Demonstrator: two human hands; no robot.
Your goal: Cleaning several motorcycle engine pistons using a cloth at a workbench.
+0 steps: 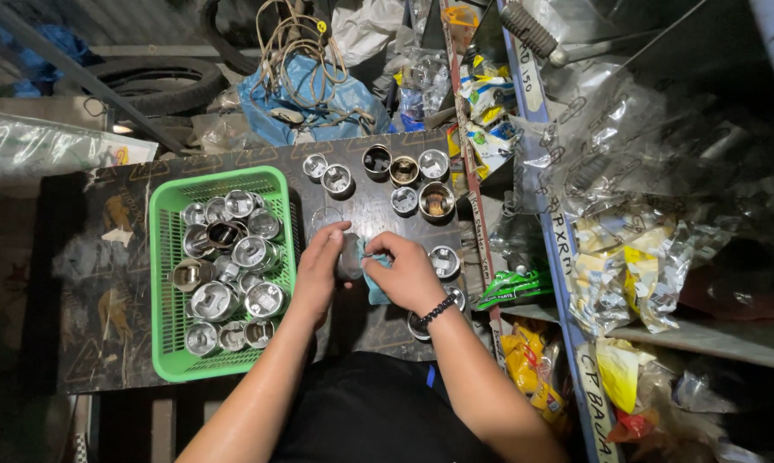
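Note:
My left hand (318, 270) grips a grey metal piston (350, 257) over the dark table (130, 206). My right hand (408, 274), with a black bead bracelet on the wrist, presses a light blue cloth (376, 287) against the piston. A green plastic basket (166, 283) at my left holds several metal pistons (233, 274). Several more pistons (404, 171) stand in loose rows on the table beyond my hands, and others (444, 260) sit beside my right hand.
A shelf (567, 283) at the right is stuffed with clear and yellow plastic parts bags (644, 249). A blue bag with coiled cable (306, 86) and rubber tyres (160, 81) lie behind the table. A green package (511, 287) sits by the shelf edge.

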